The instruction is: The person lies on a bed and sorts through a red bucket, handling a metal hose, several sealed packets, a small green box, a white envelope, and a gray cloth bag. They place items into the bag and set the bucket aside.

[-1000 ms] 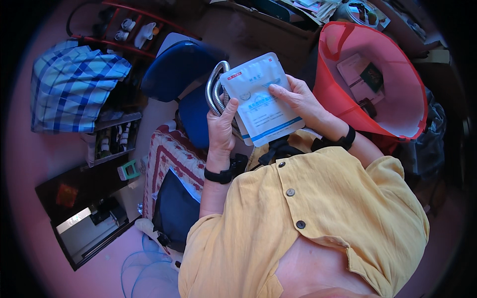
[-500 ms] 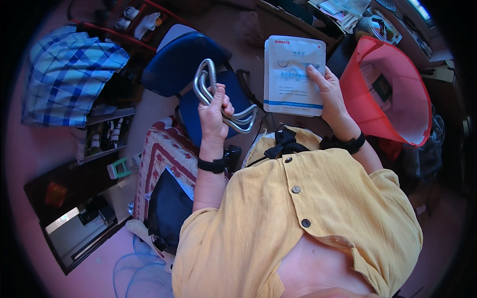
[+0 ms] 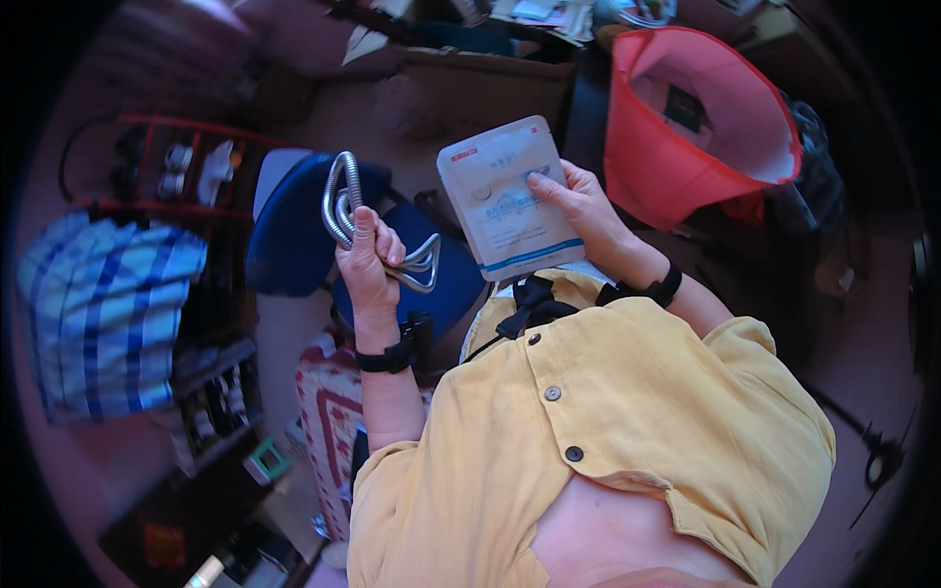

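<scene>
While the left hand [image 3: 371, 257] is closed in a fist around a coiled silver metal hose [image 3: 338, 201], thumb pressed along it, the right hand [image 3: 593, 216] pinches a flat white packet [image 3: 500, 206] by its right edge, thumb on the printed face and the fingers largely hidden behind. The packet is held up in front of the torso, slightly tilted, to the right of the hose and apart from it (whether a second packet lies behind it cannot be told).

The packet looks light and bendable, its smooth film probably a little slippery; a broad pinch at the side edge or a corner should suit it without creasing the middle. The hose seems heavier and springy, its ribbed skin giving good grip, though its loose loops could swing; holding it where the strands bunch together seems best.

Between the hands is a gap for moving either thing. Beyond the hose, the blue chair [image 3: 304, 225] has its backrest and seat edges near the loops. To the right of the packet, the red bin [image 3: 632, 162] raises a wide rim near the right hand, and the yellow shirt [image 3: 588, 392] bounds the near side.
</scene>
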A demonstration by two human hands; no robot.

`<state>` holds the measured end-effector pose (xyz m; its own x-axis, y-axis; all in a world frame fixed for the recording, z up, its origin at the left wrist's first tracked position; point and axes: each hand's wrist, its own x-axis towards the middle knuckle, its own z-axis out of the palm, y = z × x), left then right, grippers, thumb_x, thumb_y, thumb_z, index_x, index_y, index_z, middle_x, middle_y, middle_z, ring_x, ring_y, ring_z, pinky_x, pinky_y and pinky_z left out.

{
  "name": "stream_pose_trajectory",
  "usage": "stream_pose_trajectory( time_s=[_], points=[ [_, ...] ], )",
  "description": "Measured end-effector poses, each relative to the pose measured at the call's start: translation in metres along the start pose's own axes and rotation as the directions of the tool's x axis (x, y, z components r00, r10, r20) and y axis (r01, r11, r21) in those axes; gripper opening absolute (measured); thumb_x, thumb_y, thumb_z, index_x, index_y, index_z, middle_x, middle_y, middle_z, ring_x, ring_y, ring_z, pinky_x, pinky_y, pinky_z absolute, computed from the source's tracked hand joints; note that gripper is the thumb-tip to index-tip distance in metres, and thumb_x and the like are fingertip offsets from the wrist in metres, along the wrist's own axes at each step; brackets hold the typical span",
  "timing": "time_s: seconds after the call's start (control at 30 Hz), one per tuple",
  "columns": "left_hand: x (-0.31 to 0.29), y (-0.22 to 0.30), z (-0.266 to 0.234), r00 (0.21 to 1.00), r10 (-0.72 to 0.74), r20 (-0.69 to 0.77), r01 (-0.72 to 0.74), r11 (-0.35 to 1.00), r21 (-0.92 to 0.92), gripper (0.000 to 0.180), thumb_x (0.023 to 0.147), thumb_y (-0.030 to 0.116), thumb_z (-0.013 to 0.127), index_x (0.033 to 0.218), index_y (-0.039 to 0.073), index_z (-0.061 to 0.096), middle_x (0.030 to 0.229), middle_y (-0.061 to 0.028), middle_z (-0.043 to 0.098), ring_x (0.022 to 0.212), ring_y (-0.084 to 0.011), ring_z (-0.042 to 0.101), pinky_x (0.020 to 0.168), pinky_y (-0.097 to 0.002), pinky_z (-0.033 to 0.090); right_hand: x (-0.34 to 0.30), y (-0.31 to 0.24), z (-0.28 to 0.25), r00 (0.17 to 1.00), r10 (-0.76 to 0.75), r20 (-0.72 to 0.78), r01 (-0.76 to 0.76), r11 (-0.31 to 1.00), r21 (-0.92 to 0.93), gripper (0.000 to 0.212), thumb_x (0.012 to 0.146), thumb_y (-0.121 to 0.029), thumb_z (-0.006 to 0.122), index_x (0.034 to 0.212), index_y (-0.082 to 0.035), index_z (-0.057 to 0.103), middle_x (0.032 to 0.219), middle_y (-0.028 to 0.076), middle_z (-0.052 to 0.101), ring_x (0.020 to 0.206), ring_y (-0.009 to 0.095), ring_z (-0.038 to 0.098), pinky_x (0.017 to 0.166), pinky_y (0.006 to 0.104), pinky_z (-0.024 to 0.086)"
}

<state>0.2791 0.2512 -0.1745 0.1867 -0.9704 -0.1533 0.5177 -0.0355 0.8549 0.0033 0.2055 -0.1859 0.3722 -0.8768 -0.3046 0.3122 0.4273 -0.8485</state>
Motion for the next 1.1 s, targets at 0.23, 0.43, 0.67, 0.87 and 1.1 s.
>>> stream_pose_trajectory(
  time_s=[0.23, 0.43, 0.67, 0.87, 1.1],
  points=[
    [0.063, 0.033, 0.055, 0.966, 0.066, 0.251, -0.081, 0.995, 0.05, 0.028, 0.094, 0.038, 0.063, 0.081, 0.013, 0.057, 0.058, 0.0032, 0.047, 0.049, -0.0075, 0.05, 0.048, -0.0189, 0.041, -0.032, -0.031, 0.008, 0.983, -0.163, -0.087, 0.155, 0.984, -0.092, 0.027, 0.096, -0.024, 0.062, 0.117, -0.008, 0.065, 0.108, 0.008, 0.07, 0.093, 0.011, 0.065, 0.081, 0.0274, 0.052],
    [0.114, 0.072, 0.161, 0.805, 0.109, 0.583, -0.081, 0.994, -0.075, 0.03, 0.096, 0.038, 0.06, 0.091, 0.008, 0.057, 0.059, 0.0044, 0.04, 0.05, -0.0062, 0.038, 0.049, -0.0223, 0.031, -0.065, -0.07, -0.015, 0.931, -0.364, -0.014, 0.363, 0.931, -0.03, 0.028, 0.096, -0.017, 0.062, 0.12, -0.003, 0.064, 0.108, 0.006, 0.069, 0.096, 0.009, 0.062, 0.085, 0.0268, 0.05],
    [0.152, 0.101, 0.318, 0.438, 0.145, 0.887, 0.002, 0.987, -0.163, 0.033, 0.097, 0.041, 0.058, 0.096, 0.008, 0.058, 0.064, 0.0038, 0.042, 0.057, -0.0084, 0.036, 0.059, -0.0255, 0.032, -0.088, -0.099, -0.059, 0.849, -0.521, 0.085, 0.526, 0.848, -0.059, 0.03, 0.096, -0.01, 0.061, 0.125, 0.0, 0.061, 0.109, 0.004, 0.068, 0.1, 0.008, 0.058, 0.089, 0.0266, 0.048],
    [0.166, 0.02, 0.392, 0.524, -0.066, 0.849, -0.078, 0.989, 0.125, 0.029, 0.101, 0.037, 0.052, 0.097, 0.008, 0.056, 0.068, 0.0028, 0.041, 0.063, -0.0108, 0.039, 0.06, -0.0272, 0.033, -0.099, -0.108, -0.11, 0.827, -0.559, 0.061, 0.56, 0.829, 0.006, 0.03, 0.095, -0.003, 0.061, 0.124, 0.001, 0.06, 0.11, 0.006, 0.067, 0.102, 0.01, 0.057, 0.09, 0.0281, 0.047],
    [0.164, -0.04, 0.433, 0.499, -0.214, 0.84, 0.014, 0.971, 0.239, 0.025, 0.1, 0.031, 0.056, 0.089, 0.008, 0.055, 0.068, 0.0011, 0.044, 0.063, -0.0116, 0.042, 0.064, -0.0281, 0.039, -0.107, -0.13, -0.158, 0.864, -0.499, 0.069, 0.503, 0.863, -0.053, 0.029, 0.094, -0.001, 0.061, 0.122, 0.005, 0.058, 0.109, 0.006, 0.066, 0.102, 0.011, 0.057, 0.09, 0.028, 0.047]
  ],
)
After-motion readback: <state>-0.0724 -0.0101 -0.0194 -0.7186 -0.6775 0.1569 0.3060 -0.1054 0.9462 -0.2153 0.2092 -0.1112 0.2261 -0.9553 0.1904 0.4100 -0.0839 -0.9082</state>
